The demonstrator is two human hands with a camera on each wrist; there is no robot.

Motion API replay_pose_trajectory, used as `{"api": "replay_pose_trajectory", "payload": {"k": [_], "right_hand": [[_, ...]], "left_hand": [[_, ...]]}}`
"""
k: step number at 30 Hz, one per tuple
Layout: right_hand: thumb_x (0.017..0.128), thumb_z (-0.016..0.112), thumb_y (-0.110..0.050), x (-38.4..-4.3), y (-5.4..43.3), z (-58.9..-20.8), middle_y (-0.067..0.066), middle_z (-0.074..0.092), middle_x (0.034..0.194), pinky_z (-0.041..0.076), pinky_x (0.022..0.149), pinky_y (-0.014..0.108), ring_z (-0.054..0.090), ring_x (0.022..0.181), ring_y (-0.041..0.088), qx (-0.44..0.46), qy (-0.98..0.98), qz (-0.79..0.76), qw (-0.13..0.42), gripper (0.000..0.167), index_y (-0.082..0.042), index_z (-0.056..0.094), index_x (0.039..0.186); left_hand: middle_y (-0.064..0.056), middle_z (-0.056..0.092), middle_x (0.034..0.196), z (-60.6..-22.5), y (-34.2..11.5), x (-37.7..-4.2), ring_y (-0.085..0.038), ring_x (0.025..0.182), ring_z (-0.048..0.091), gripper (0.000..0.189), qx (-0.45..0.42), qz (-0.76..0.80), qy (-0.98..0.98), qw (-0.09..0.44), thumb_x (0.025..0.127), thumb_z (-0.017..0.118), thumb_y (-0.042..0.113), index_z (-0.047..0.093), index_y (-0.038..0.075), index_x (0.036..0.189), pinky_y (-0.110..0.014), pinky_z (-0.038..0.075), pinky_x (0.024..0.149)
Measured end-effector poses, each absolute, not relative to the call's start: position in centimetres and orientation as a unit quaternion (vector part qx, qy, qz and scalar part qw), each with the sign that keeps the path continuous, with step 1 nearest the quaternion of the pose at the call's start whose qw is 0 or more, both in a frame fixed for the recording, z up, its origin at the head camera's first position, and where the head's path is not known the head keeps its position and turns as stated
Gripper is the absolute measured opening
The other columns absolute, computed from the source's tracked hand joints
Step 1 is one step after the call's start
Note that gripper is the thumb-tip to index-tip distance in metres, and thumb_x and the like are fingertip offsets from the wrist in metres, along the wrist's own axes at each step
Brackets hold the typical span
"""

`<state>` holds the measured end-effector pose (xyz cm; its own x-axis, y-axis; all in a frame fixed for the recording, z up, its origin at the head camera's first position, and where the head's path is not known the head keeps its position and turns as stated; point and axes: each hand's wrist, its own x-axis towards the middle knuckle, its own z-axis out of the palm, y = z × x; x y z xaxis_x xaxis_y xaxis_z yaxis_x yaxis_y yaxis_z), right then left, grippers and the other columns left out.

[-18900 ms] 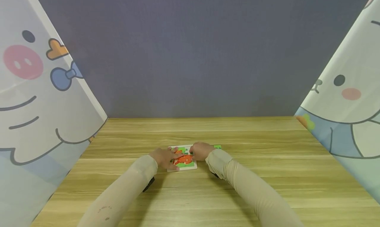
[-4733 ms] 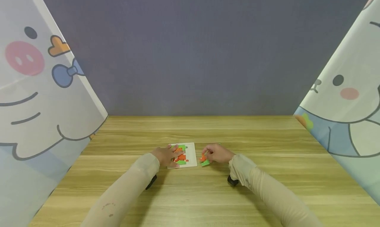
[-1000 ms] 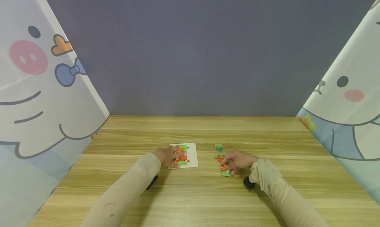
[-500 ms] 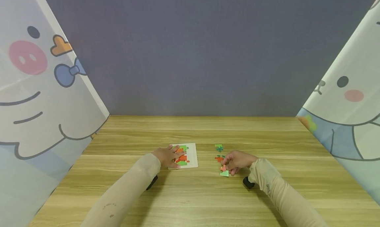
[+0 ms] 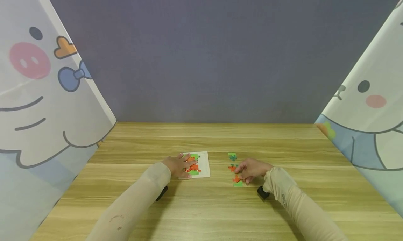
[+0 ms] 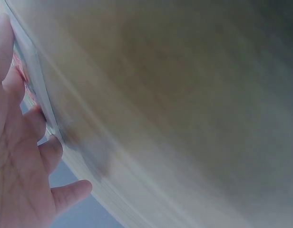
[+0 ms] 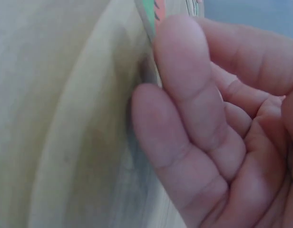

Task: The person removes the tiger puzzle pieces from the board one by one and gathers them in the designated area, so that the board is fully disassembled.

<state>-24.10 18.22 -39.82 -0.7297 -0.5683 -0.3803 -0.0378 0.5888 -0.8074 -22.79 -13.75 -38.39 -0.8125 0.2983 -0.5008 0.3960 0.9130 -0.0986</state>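
Observation:
In the head view, my left hand [image 5: 177,167] rests with spread fingers on a white-framed jigsaw puzzle board [image 5: 205,165], covering part of its orange and green picture. The right part of the board shows bare white. My right hand [image 5: 253,168] is to the right of the board, its fingertips pinching the edge of an orange and green puzzle piece [image 5: 238,184] low over the table. The right wrist view shows curled fingers and a corner of this piece [image 7: 149,12]; the thumb contact is hidden there. The left wrist view shows the board's edge [image 6: 44,90] under my left fingers.
Just beyond the held piece lies an orange puzzle piece [image 5: 232,168], partly behind my right fingers. A green piece [image 5: 232,156] lies farther back. The wooden table [image 5: 201,209] meets a grey back panel [image 5: 201,59], with cartoon-printed panels [image 5: 28,129] at both sides.
Several seconds ago my right hand had the piece beside the board; it has since moved right and nearer. Over the last second, the piece tilts slightly at its fingertips. My left hand stays put.

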Motion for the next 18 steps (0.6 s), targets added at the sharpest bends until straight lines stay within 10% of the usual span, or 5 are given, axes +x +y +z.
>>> {"api": "replay_pose_trajectory", "payload": {"k": [18], "right_hand": [[0.090, 0.062, 0.000, -25.4, 15.5, -38.5, 0.005, 0.067, 0.069, 0.051, 0.059, 0.029, 0.060, 0.057, 0.012, -0.230, 0.874, -0.374, 0.209, 0.031, 0.009, 0.065, 0.119]], "left_hand": [[0.009, 0.013, 0.167, -38.4, -13.6, -22.6, -0.017, 0.152, 0.017, 0.070, 0.183, -0.114, 0.947, 0.239, 0.097, 0.047, 0.061, 0.020, 0.042, 0.159, -0.034, 0.053, 0.084]]}}
